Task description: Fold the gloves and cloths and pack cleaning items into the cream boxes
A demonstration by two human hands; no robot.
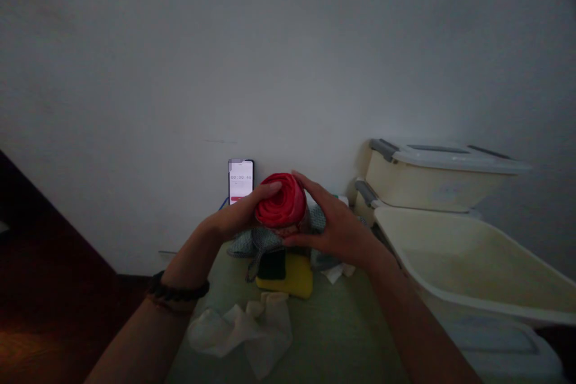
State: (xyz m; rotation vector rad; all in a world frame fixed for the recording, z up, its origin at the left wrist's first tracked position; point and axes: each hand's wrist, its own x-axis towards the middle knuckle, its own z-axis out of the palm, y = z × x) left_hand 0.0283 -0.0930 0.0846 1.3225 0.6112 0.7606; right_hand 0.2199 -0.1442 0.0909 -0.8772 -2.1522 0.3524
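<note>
Head view has us holding the red roll (pixel 290 207) between our curved left hand (pixel 240 210) and right hand (pixel 339 231) above the green counter (pixel 333 324), apparently steadying it; any shift calls for even pressure.

- Shiny red rolled bundle (pixel 281 204): underside hidden.
- Dark-rimmed rectangular phone (pixel 240 177): bottom hidden behind left hand (pixel 249 203).
- Open cream plastic bin (pixel 490 264): cut off right.
- Green worktop (pixel 333 336): near edge cut off.

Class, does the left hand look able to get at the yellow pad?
Probably yes, once free: the left hand is on the red roll, but the near edge of the yellow pad looks uncovered.
</note>
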